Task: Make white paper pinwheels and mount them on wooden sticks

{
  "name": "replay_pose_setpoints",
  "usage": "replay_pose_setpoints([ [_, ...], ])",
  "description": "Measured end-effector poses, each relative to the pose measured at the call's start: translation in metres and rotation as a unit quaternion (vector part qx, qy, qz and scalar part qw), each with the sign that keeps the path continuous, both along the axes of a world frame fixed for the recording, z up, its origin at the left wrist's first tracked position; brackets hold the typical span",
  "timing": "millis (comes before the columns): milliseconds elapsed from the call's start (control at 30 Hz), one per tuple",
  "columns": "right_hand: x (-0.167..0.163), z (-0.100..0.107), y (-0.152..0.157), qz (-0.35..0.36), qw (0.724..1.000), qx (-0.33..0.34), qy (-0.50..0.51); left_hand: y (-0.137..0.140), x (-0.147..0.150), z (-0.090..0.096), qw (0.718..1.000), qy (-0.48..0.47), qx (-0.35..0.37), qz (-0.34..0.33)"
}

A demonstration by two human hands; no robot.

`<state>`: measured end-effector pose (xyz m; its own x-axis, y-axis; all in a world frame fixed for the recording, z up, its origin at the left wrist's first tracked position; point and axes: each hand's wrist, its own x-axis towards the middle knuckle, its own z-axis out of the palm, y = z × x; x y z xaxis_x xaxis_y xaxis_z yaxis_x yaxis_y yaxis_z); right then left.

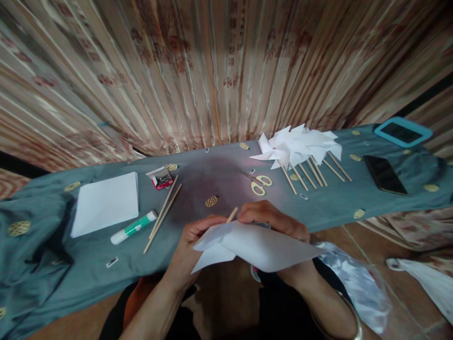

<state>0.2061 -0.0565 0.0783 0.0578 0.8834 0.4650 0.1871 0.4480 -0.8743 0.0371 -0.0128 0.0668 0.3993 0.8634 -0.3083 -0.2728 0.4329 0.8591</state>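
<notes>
Near the table's front edge I hold a white paper pinwheel (269,245) in front of me. My left hand (189,243) is closed on its left side, and part of the fingers is hidden behind the paper. My right hand (274,219) grips it from the far side, fingers bent over the back, and the paper covers the rest. The tip of a wooden stick (232,215) sticks out between my two hands, beyond the paper. Past my hands lie scissors (260,184) with yellow handles. Finished-looking white pinwheels (300,145) on sticks lie overlapped at the back right.
To the left lie a stack of white paper (106,203), a glue stick (133,227), two wooden sticks (164,215) and an open red box (162,179) of small metal pieces. A phone (384,174) and a blue-framed tablet (403,131) are at right. A plastic bag (357,283) stands below the edge.
</notes>
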Motion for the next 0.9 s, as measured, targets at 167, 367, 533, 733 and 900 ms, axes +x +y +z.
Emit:
replay_pose_setpoints([
  [167,-0.0021,-0.0030,-0.0017,-0.005,1.000,0.015,-0.026,0.0002,-0.0014,-0.0071,0.999,-0.008,0.054,0.002],
  [367,-0.0045,-0.0007,-0.0014,-0.030,0.999,0.007,-0.015,-0.0025,-0.0003,-0.0066,0.998,0.009,0.056,-0.001],
  [533,-0.0044,0.0000,-0.0002,-0.026,1.000,0.012,-0.001,-0.0014,0.0020,-0.0049,0.999,-0.007,0.037,0.008],
  [733,-0.0031,-0.0005,-0.0003,-0.022,1.000,0.001,0.000,-0.0032,0.0022,-0.0035,0.999,-0.011,0.043,-0.003],
  [900,-0.0040,-0.0019,-0.0016,-0.029,0.998,-0.040,0.031,-0.0045,0.0021,-0.0086,1.000,-0.016,0.024,0.011],
])
